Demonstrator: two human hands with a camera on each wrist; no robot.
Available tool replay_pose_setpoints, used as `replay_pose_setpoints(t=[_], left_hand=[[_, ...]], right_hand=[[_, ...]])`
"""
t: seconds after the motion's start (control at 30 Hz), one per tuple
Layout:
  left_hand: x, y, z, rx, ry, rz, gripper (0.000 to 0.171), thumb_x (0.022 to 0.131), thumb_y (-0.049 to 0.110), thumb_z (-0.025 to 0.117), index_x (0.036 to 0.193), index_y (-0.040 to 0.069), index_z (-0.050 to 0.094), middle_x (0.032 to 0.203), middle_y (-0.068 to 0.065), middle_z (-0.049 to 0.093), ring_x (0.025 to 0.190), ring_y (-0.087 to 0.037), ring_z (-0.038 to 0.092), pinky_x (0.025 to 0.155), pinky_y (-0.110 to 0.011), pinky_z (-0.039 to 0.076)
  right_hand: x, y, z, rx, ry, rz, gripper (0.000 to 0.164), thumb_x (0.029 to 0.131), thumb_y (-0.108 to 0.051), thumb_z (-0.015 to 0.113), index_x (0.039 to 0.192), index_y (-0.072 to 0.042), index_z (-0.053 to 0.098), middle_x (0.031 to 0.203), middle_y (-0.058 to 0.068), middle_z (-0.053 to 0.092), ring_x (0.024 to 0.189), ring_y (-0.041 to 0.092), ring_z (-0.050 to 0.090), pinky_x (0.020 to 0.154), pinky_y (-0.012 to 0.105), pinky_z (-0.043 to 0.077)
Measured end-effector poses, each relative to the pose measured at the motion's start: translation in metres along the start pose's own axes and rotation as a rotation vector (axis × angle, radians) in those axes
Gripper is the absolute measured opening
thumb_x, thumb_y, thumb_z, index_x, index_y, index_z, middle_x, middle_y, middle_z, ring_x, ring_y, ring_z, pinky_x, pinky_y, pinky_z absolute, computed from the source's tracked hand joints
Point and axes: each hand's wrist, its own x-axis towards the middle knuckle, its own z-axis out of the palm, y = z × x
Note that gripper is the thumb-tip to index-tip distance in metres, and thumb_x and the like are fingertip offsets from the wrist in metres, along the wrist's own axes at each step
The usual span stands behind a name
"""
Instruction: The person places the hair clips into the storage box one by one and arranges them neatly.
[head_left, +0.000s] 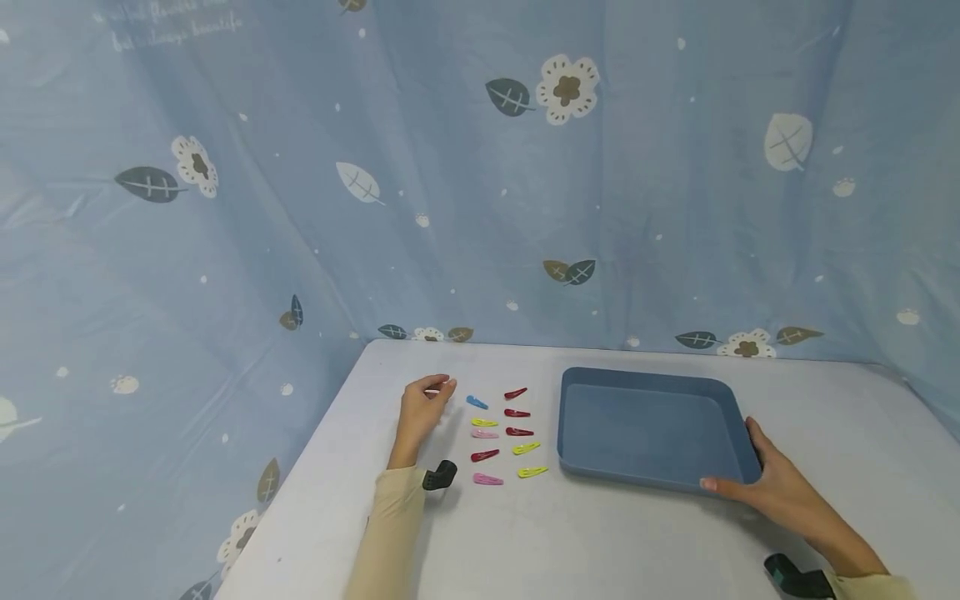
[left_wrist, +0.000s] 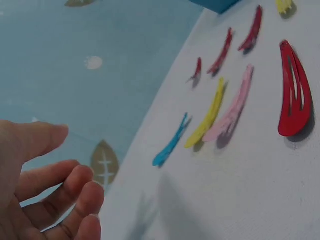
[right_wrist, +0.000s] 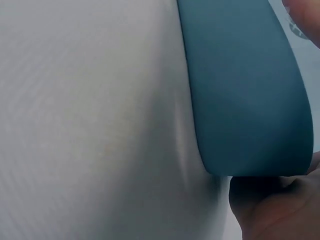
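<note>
My right hand [head_left: 780, 492] grips the blue-grey tray [head_left: 637, 479] at its front right corner, the thumb on the front rim and the fingers along the right side. In the right wrist view the tray's wall [right_wrist: 250, 100] shows close up with fingers at its end. My left hand [head_left: 422, 412] hovers left of two columns of snap hair clips, its fingers loosely bent and holding nothing. Nearest to it lies the blue hair clip [head_left: 477, 402]. Beside that are a yellow hair clip [head_left: 484, 422], a pink hair clip [head_left: 484, 434] and a red hair clip [left_wrist: 295, 95].
Further right in the clip group lie more red clips [head_left: 519, 432] and yellow clips [head_left: 532, 472]; another pink clip [head_left: 488, 479] is at the front. The white table [head_left: 600, 542] meets a blue patterned curtain [head_left: 465, 167] at the back and left.
</note>
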Motion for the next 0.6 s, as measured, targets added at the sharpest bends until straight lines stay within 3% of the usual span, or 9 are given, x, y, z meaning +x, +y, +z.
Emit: replay_pose_setpoints(t=[0.17, 0.27, 0.6], left_hand=[[0.006, -0.005, 0.007, -0.030, -0.039, -0.072, 0.030, 0.097, 0.023, 0.072, 0.116, 0.000, 0.076, 0.102, -0.018, 0.073, 0.072, -0.024, 0.069, 0.059, -0.024, 0.050], [0.008, -0.008, 0.011, -0.018, -0.050, -0.091, 0.027, 0.096, 0.021, 0.073, 0.111, -0.001, 0.077, 0.097, -0.017, 0.073, 0.068, -0.018, 0.066, 0.059, -0.023, 0.049], [0.009, -0.008, 0.020, 0.076, -0.067, -0.143, 0.023, 0.094, 0.020, 0.076, 0.102, -0.002, 0.079, 0.094, -0.014, 0.074, 0.073, -0.015, 0.059, 0.062, -0.022, 0.046]], right_hand=[[0.002, 0.002, 0.002, -0.030, -0.007, -0.006, 0.133, 0.090, -0.052, 0.075, 0.156, 0.006, -0.026, 0.159, 0.050, -0.006, 0.138, 0.075, 0.015, 0.100, 0.083, 0.032], [0.001, 0.003, 0.004, -0.015, -0.005, -0.018, 0.135, 0.089, -0.049, 0.077, 0.156, 0.005, -0.026, 0.159, 0.050, -0.006, 0.138, 0.076, 0.014, 0.101, 0.084, 0.031], [-0.001, 0.004, 0.010, 0.009, 0.026, -0.053, 0.139, 0.085, -0.043, 0.083, 0.156, 0.006, -0.026, 0.159, 0.048, -0.009, 0.140, 0.075, 0.012, 0.101, 0.085, 0.026]])
